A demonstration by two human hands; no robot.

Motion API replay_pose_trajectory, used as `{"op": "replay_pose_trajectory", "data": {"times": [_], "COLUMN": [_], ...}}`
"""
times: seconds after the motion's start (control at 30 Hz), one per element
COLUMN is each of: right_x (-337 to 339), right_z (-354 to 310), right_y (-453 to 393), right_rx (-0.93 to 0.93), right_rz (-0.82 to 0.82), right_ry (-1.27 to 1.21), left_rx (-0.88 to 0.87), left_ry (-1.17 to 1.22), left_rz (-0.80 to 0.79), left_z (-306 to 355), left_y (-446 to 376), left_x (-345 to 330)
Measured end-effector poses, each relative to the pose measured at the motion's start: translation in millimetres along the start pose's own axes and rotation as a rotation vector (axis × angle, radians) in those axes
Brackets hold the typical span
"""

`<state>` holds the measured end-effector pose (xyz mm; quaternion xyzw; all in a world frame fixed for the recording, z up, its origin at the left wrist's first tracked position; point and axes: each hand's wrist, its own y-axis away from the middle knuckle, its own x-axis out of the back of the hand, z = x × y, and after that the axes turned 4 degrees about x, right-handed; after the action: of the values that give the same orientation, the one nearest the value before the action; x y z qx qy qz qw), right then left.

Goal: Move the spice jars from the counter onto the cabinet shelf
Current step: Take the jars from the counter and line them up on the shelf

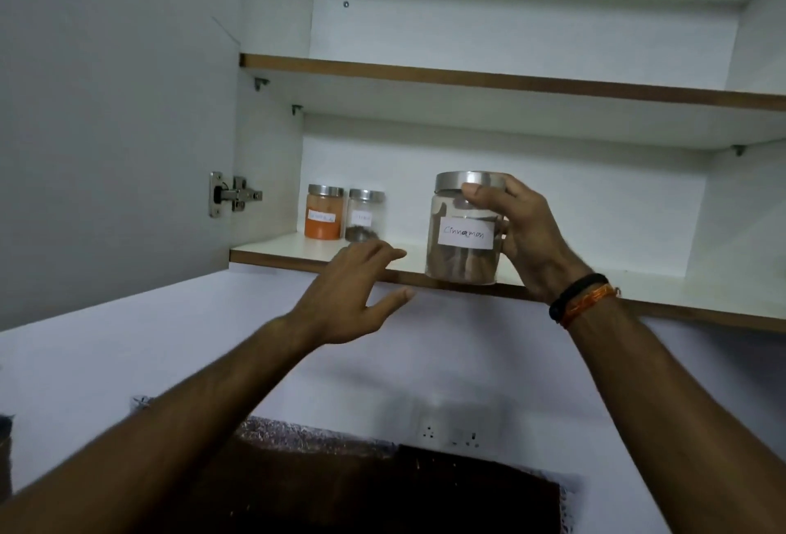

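Head view: right hand (516, 231) wrapped round the cinnamon jar (463, 231), thumb over the steel lid's rim, fingers behind the glass. Jar upright, base at the front edge of the lower shelf (272, 250), whether resting or just above it hard to tell. Left hand (353, 291) released, fingers spread and holding nothing, hovering at the shelf's front edge just left of the jar. Further back on the same shelf, an orange-filled jar (324, 212) and a small clear jar (365, 215) side by side (labels too blurred to read), well apart from the cinnamon one. Upper shelf (468, 80) above. Dark desk (383, 491) far below.

To finish the step well: keep the jar level, slide it back from the lip toward the other two, label facing out, leave a gap so no glass knocks, loosen the grip only once the base sits flat.
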<state>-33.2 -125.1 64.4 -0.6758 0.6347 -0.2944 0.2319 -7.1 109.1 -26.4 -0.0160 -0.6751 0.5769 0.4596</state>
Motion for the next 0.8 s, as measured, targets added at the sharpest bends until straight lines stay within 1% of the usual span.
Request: {"op": "replay_pose_trajectory", "data": {"times": [0.03,0.1,0.17,0.2,0.23,0.4,0.5,0.8], "right_x": [1.8,4.2,5.0,5.0,4.6,-1.1,-4.5,-15.2], "right_z": [-1.6,-1.2,5.1,9.7,14.5,43.8,69.6,143.5], "right_y": [-9.4,-27.0,-44.9,-54.0,-62.9,-103.8,-126.2,-177.8], "right_rx": [0.005,-0.002,-0.020,-0.031,-0.039,-0.067,-0.091,-0.196], "right_rz": [0.001,-0.001,0.001,0.005,0.006,-0.005,-0.010,-0.075], "right_ry": [0.004,0.015,0.011,0.007,0.006,0.052,0.092,0.146], "left_rx": [-0.015,0.004,0.041,0.049,0.048,0.025,0.002,-0.077], "left_ry": [-0.089,-0.183,-0.214,-0.222,-0.224,-0.238,-0.204,-0.222], "left_rz": [-0.059,-0.252,-0.469,-0.542,-0.582,-0.641,-0.663,-0.590], "left_z": [-9.9,-26.6,-40.0,-44.9,-48.0,-57.9,-64.5,-74.5], "left_y": [-7.9,-23.4,-39.3,-47.2,-54.4,-78.8,-84.3,-84.8], "left_x": [0.2,-1.1,-3.6,-5.6,-7.5,-19.7,-23.4,-28.7]}}
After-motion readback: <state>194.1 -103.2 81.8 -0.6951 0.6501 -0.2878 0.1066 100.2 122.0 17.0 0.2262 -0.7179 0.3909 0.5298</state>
